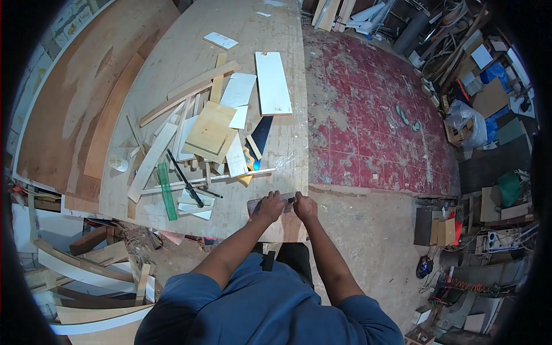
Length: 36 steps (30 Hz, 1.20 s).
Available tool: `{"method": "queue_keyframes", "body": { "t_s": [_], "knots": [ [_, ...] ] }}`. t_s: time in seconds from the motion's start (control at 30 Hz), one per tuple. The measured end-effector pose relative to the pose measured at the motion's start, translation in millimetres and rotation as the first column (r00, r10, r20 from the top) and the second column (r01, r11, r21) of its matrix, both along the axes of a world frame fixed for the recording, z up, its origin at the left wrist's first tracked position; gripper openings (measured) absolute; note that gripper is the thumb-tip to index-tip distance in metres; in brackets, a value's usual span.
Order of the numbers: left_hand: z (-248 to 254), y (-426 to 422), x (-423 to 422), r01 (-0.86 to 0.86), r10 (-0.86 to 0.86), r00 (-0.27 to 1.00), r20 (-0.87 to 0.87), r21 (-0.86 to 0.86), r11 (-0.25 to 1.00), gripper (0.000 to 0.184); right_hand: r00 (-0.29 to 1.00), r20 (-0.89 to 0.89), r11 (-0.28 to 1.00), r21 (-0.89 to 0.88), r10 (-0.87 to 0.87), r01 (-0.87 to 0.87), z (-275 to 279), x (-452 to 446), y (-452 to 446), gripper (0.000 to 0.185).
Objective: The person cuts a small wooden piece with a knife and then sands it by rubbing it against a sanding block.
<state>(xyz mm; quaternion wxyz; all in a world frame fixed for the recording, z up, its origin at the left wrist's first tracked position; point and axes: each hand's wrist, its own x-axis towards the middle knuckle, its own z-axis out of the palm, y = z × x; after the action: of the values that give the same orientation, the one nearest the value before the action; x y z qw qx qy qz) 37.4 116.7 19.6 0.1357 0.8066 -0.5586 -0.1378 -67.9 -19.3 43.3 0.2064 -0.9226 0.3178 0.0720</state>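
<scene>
At the near corner of the wooden table (295,155), my left hand (270,206) is closed over a short, flat, brownish-grey piece (252,205), probably a wood offcut. Just beside it, my right hand (305,206) has its fingers pinched around a small dark thing, too small and covered to name. The two hands are close together, near the piece's right end. Ahead of them lie a thin wood strip (261,172) and a handsaw (261,135) with a yellow handle, partly under scraps.
A pile of offcuts, with a square plywood piece (210,131) and a white board (273,83), covers the table's middle. A green ruler-like strip (166,190) and a long black tool (190,187) lie at left. Red tiled floor (374,115) is at right; clutter lines the far right.
</scene>
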Motion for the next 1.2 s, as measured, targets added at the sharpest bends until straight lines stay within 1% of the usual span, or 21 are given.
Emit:
{"method": "queue_keyframes", "body": {
  "t_s": [0.03,0.1,0.17,0.23,0.27,0.3,0.37,0.47,0.53,0.6,0.63,0.67,0.73,0.8,0.87,0.93,1.0,1.03,1.1,1.17,1.2],
  "knots": [
    [1,1,0,0.005,-0.005,1.000,0.006,-0.004,1.000,0.034,1.000,-0.002,1.000,-0.002,-0.002,0.002,4,0,-2,0.020],
    [7,-1,0,0.014,-0.014,1.000,0.015,-0.016,1.000,0.033,0.976,-0.147,0.986,-0.010,0.163,-0.167,11,2,-8,0.019],
    [16,-3,2,0.013,-0.012,1.000,-0.006,0.090,0.996,0.032,0.980,-0.134,0.988,-0.030,0.144,-0.149,17,3,-7,0.018],
    [14,-5,5,0.010,-0.010,1.000,-0.001,0.095,0.995,0.031,0.983,-0.125,0.989,-0.047,0.134,-0.140,13,4,-6,0.017],
    [12,-4,4,0.010,-0.010,1.000,0.000,0.106,0.994,0.030,0.996,-0.046,0.995,-0.060,0.077,-0.080,9,4,-6,0.019],
    [14,-3,4,0.005,-0.004,1.000,-0.006,0.106,0.994,0.030,0.999,0.033,0.998,-0.066,0.021,-0.018,1,3,-5,0.020],
    [19,-1,7,0.026,-0.022,0.998,-0.051,0.069,0.997,0.030,0.999,0.052,0.999,-0.047,0.003,-0.001,-23,0,-3,0.020],
    [14,-2,7,0.004,-0.002,0.999,-0.041,0.050,0.999,0.029,0.997,0.074,1.000,-0.019,-0.007,0.008,-28,-3,2,0.021],
    [14,0,4,-0.004,0.005,1.000,-0.029,0.039,0.999,0.030,0.998,0.068,1.000,-0.013,0.000,0.001,-15,-6,1,0.020],
    [16,0,4,-0.005,0.006,1.000,-0.007,0.023,1.000,0.031,0.961,-0.215,0.984,0.002,0.175,-0.179,4,-2,-7,0.019],
    [17,-1,5,-0.009,0.010,0.999,-0.036,0.036,0.999,0.032,0.962,-0.210,0.984,-0.004,0.174,-0.179,12,2,-9,0.019],
    [18,0,6,-0.012,0.016,0.998,-0.066,0.051,0.999,0.033,0.971,-0.182,0.987,-0.010,0.156,-0.160,20,6,-8,0.018],
    [20,-1,6,-0.019,0.023,0.998,-0.055,0.057,0.998,0.034,0.978,-0.151,0.989,-0.020,0.143,-0.147,17,15,-10,0.018],
    [22,0,3,-0.026,0.030,0.998,-0.056,0.072,0.997,0.035,0.998,0.054,0.998,-0.049,-0.023,0.026,3,22,-6,0.018],
    [26,0,6,0.015,-0.012,0.999,-0.040,0.082,0.997,0.033,0.996,0.091,0.999,-0.031,-0.017,0.020,-20,12,-1,0.018],
    [17,0,7,0.012,-0.010,0.999,-0.053,0.050,0.999,0.031,0.992,0.128,1.000,-0.010,-0.011,0.013,-23,3,9,0.017],
    [10,1,8,0.017,-0.016,0.997,-0.070,0.014,1.000,0.030,0.999,0.053,1.000,-0.030,0.003,-0.001,-20,-8,14,0.020],
    [8,2,6,0.011,-0.013,0.999,-0.050,-0.029,1.000,0.029,0.999,0.047,1.000,-0.031,-0.001,0.002,-17,-11,13,0.020],
    [5,0,6,0.013,-0.015,1.000,-0.027,-0.079,0.997,0.028,0.974,-0.191,0.992,-0.003,0.123,-0.126,-6,-8,5,0.024],
    [4,-3,8,0.019,-0.019,1.000,-0.002,-0.003,1.000,0.028,0.984,-0.154,0.996,-0.009,0.084,-0.087,7,-2,1,0.025],
    [4,-5,9,0.019,-0.019,1.000,0.001,-0.007,1.000,0.028,0.992,-0.117,0.998,-0.010,0.054,-0.056,9,3,-2,0.027]
  ]
}}
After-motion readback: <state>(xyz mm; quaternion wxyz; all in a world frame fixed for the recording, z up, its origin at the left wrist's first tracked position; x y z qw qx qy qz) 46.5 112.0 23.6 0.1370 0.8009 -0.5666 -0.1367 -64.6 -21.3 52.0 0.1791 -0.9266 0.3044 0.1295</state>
